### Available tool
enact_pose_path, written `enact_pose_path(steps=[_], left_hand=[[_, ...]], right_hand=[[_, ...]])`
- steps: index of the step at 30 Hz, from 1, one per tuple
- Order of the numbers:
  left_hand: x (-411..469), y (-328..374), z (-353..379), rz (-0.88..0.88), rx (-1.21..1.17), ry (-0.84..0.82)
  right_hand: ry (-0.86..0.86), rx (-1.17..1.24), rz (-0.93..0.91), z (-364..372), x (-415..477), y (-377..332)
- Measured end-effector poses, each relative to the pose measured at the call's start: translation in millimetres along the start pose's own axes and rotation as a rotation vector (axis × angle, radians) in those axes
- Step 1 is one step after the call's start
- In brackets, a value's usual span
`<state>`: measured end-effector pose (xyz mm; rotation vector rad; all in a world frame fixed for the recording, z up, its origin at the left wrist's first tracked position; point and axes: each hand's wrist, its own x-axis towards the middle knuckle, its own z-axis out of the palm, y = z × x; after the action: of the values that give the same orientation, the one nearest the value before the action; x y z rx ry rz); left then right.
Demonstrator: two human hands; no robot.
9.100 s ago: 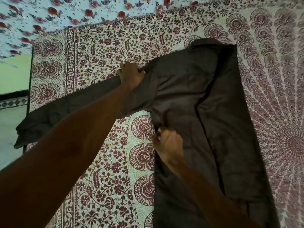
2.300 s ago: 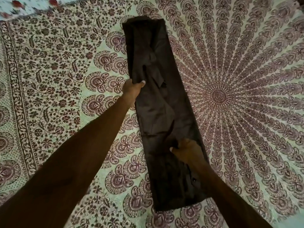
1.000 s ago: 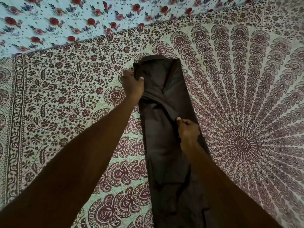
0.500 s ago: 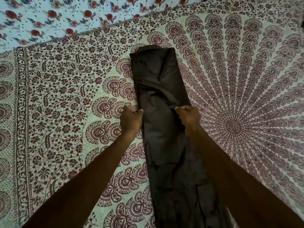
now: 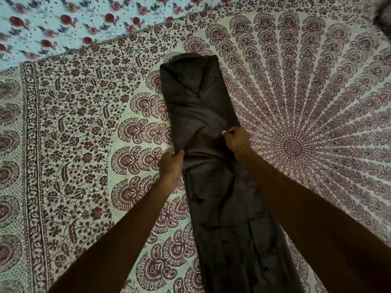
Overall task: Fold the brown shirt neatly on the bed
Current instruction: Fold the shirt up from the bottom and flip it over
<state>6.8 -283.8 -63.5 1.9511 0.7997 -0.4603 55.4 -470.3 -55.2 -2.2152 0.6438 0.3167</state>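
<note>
The brown shirt [image 5: 201, 106] lies on the bed as a long narrow strip, folded lengthwise, running from the far middle toward me. My left hand [image 5: 171, 163] pinches its left edge about midway along. My right hand [image 5: 237, 138] grips the right edge slightly farther up. The cloth bunches and creases between the two hands. The collar end is at the far top, and the near end runs out of view at the bottom.
The bed is covered with a mandala-print spread [image 5: 296, 144] in maroon and pale green. A light blue sheet with red roses [image 5: 84, 24] lies beyond it at the top left. A dark object [image 5: 384, 15] shows at the top right corner.
Both hands have slid along the shirt's edges toward me and now pinch the cloth, which bunches between them. Earlier, the spread-out shirt with its sleeve out was folded into this narrow strip.
</note>
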Motion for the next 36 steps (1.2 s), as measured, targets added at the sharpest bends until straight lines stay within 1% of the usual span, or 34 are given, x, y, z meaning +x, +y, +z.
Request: enact_pose_path(steps=[1, 3, 5, 7, 9, 12, 14, 16, 17, 19, 20, 22, 23, 24, 26, 29, 32, 34, 35, 36], left_hand=[[0, 0, 1, 0.014, -0.078, -0.018], [0, -3, 1, 0.023, -0.129, -0.042], [-7, -6, -3, 0.009, -0.098, -0.078], [-15, -12, -3, -0.035, -0.076, -0.151], [-22, -21, -3, -0.039, -0.028, -0.198], [-29, -33, -4, 0.050, 0.057, -0.203], [-32, -34, -3, 0.078, 0.040, -0.168], [-32, -31, -3, 0.093, 0.018, -0.114], [-33, -29, -3, 0.093, -0.015, -0.120], [-38, -27, -4, 0.081, -0.132, -0.214], [-40, -30, -4, 0.051, -0.167, -0.274], [-45, -42, -2, -0.025, -0.115, -0.344], [-46, -48, -1, -0.043, -0.057, -0.335], [-47, -52, 0, -0.020, -0.007, -0.308], [-50, -58, 1, -0.003, 0.048, -0.269], [-61, -64, 2, -0.069, 0.087, -0.328], [-67, -77, 3, -0.089, 0.157, -0.303], [-75, -82, 5, -0.120, 0.097, -0.342], [-80, -84, 6, -0.126, 0.100, -0.349], [-83, -88, 7, -0.093, 0.153, -0.335]], right_hand=[[-0.002, 0.028, -0.001, -1, -3, 0], [-0.031, 0.055, 0.023, -1, -12, 4], [-0.103, 0.022, 0.072, 0, -24, 15], [-0.182, -0.004, 0.136, -1, -36, 30], [-0.213, 0.001, 0.188, -4, -45, 43], [-0.211, 0.090, 0.222, -8, -56, 59], [-0.231, 0.158, 0.231, -9, -63, 63], [-0.242, 0.262, 0.285, -10, -66, 64], [-0.254, 0.303, 0.309, -11, -68, 63], [-0.301, 0.332, 0.329, -13, -74, 63], [-0.334, 0.312, 0.312, -13, -78, 65], [-0.382, 0.178, 0.240, -14, -86, 72], [-0.384, 0.099, 0.203, -14, -89, 77], [-0.370, 0.042, 0.173, -13, -92, 82], [-0.332, 0.011, 0.135, -12, -96, 92], [-0.341, 0.045, 0.167, -17, -108, 101], [-0.410, -0.082, 0.128, -20, -122, 110], [-0.394, -0.176, 0.108, -20, -132, 117], [-0.375, -0.182, 0.117, -19, -136, 120], [-0.348, -0.171, 0.134, -18, -140, 122]])
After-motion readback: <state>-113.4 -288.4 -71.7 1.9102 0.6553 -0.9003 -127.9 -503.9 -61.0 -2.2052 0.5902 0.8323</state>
